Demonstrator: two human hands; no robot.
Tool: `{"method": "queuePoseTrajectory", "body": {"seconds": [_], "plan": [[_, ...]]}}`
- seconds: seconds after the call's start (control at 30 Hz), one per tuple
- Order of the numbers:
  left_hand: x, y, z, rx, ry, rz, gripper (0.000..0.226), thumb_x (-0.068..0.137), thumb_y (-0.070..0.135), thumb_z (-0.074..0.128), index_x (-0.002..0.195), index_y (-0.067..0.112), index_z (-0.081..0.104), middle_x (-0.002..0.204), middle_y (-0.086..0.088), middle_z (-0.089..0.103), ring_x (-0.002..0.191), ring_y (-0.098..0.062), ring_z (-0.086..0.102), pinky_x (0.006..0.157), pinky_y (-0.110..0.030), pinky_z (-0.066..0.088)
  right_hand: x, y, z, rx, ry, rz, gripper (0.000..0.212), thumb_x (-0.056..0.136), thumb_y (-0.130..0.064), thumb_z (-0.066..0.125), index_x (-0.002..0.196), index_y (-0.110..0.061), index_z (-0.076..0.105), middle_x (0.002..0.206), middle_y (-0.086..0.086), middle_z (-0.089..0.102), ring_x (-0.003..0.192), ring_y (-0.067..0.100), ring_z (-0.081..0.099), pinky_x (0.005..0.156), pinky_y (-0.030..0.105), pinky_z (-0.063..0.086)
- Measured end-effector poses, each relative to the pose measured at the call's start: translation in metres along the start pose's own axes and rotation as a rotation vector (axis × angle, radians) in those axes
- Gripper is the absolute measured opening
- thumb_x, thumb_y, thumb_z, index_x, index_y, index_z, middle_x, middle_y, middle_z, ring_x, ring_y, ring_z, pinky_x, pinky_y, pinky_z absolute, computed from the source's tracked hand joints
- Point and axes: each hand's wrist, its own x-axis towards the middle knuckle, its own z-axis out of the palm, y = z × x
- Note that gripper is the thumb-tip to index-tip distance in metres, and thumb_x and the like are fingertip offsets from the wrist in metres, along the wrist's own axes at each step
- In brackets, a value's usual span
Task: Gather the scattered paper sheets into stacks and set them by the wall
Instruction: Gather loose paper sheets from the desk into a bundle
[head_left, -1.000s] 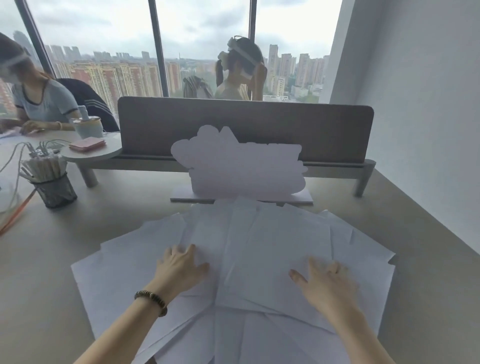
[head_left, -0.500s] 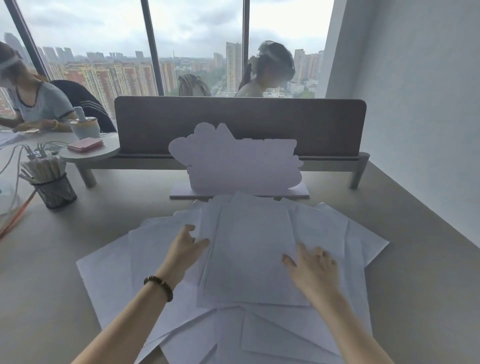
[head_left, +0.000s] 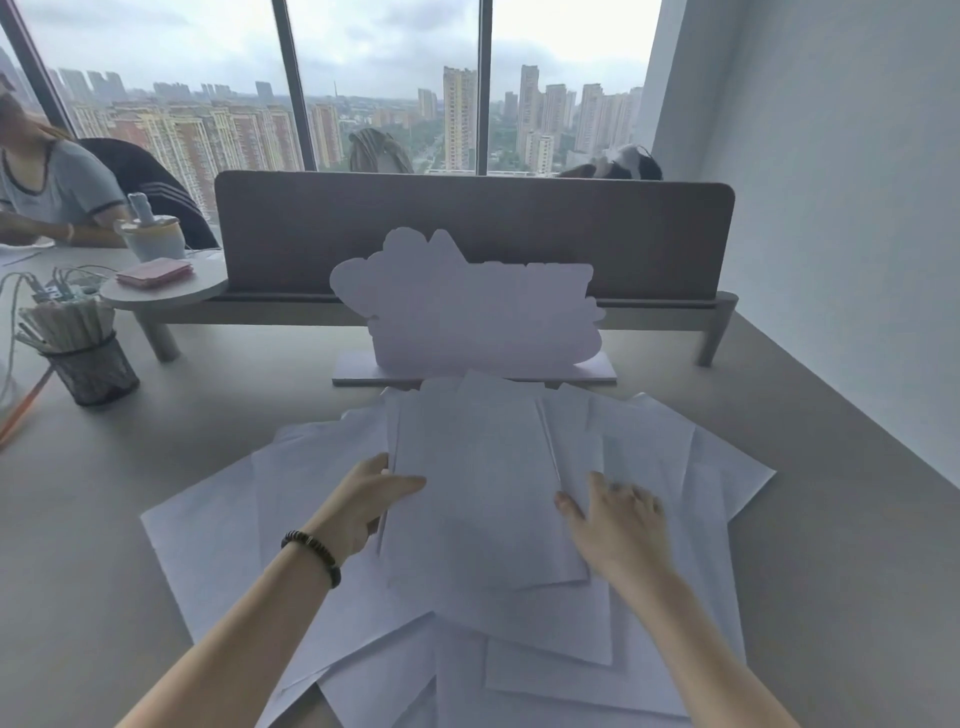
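Several white paper sheets (head_left: 218, 530) lie spread and overlapping on the grey desk (head_left: 831, 545) in front of me. In the middle a rough stack (head_left: 478, 493) of sheets is bunched together, its left edge lifted slightly. My left hand (head_left: 369, 499) grips that left edge, thumb on top and fingers underneath. My right hand (head_left: 618, 519) lies flat with fingers spread on the sheets against the stack's right edge, blurred by motion. The wall (head_left: 857, 208) runs along the desk's right side.
A white cut-out sign on a base (head_left: 467, 306) stands just behind the papers, with a grey divider panel (head_left: 467, 234) beyond it. At the left are a mesh pen holder (head_left: 88, 364), cables, a round shelf (head_left: 197, 283) with a pink object, and a seated person (head_left: 47, 192).
Both hands have slid inward, pushing the spread sheets into a narrower central stack. My left hand went from lying flat to gripping the stack's left edge. The view has tilted and shifted slightly.
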Motion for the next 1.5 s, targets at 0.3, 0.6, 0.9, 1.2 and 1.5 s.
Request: {"method": "queuePoseTrajectory", "body": {"seconds": [0.3, 0.6, 0.9, 1.2, 1.5], "plan": [[-0.007, 0.001, 0.009, -0.004, -0.125, 0.067, 0.040, 0.092, 0.005, 0.068, 0.130, 0.012, 0.060, 0.117, -0.010, 0.073, 0.104, -0.029, 0.071, 0.094, -0.042, 0.057, 0.006, -0.009, 0.009, 0.555, -0.053, -0.190, 0.051, 0.103, -0.031, 0.051, 0.152, -0.021, 0.040, 0.156, 0.002, 0.046, 0.146, 0.024, 0.038, 0.115, 0.033, 0.031], [-0.012, -0.008, -0.003, -0.208, -0.158, 0.222, 0.061, 0.079, -0.001, 0.069, 0.134, 0.024, 0.059, 0.122, -0.004, 0.074, 0.112, -0.027, 0.070, 0.100, -0.044, 0.054, 0.019, -0.008, 0.002, 1.011, -0.034, 0.055, 0.067, 0.096, -0.024, 0.066, 0.155, -0.024, 0.035, 0.142, -0.002, 0.054, 0.122, 0.023, 0.064, 0.101, 0.037, 0.049], [-0.029, 0.012, -0.006, -0.376, -0.057, 0.360, 0.048, 0.073, 0.004, 0.072, 0.120, 0.007, 0.068, 0.119, -0.019, 0.072, 0.116, -0.044, 0.063, 0.105, -0.058, 0.046, 0.005, -0.017, -0.034, 1.229, 0.016, -0.181, 0.044, 0.089, 0.006, 0.057, 0.108, -0.031, 0.070, 0.104, -0.007, 0.079, 0.100, 0.018, 0.074, 0.092, 0.045, 0.059], [-0.056, 0.030, -0.005, -0.355, -0.036, 0.566, 0.024, 0.080, 0.013, 0.073, 0.102, 0.018, 0.080, 0.111, -0.016, 0.076, 0.102, -0.032, 0.073, 0.091, -0.042, 0.058, -0.006, -0.019, -0.058, 1.290, 0.117, -0.297, 0.029, 0.094, -0.011, 0.063, 0.115, -0.031, 0.064, 0.109, -0.010, 0.076, 0.106, 0.011, 0.070, 0.089, 0.033, 0.054], [-0.060, 0.028, 0.004, -0.320, 0.032, 0.529, 0.021, 0.087, 0.013, 0.072, 0.108, 0.012, 0.076, 0.106, -0.011, 0.078, 0.101, -0.030, 0.074, 0.089, -0.044, 0.058, -0.016, -0.034, -0.035, 1.373, 0.084, -0.294, 0.024, 0.103, -0.018, 0.054, 0.113, -0.039, 0.061, 0.115, -0.009, 0.072, 0.113, 0.014, 0.066, 0.101, 0.044, 0.051]]}}
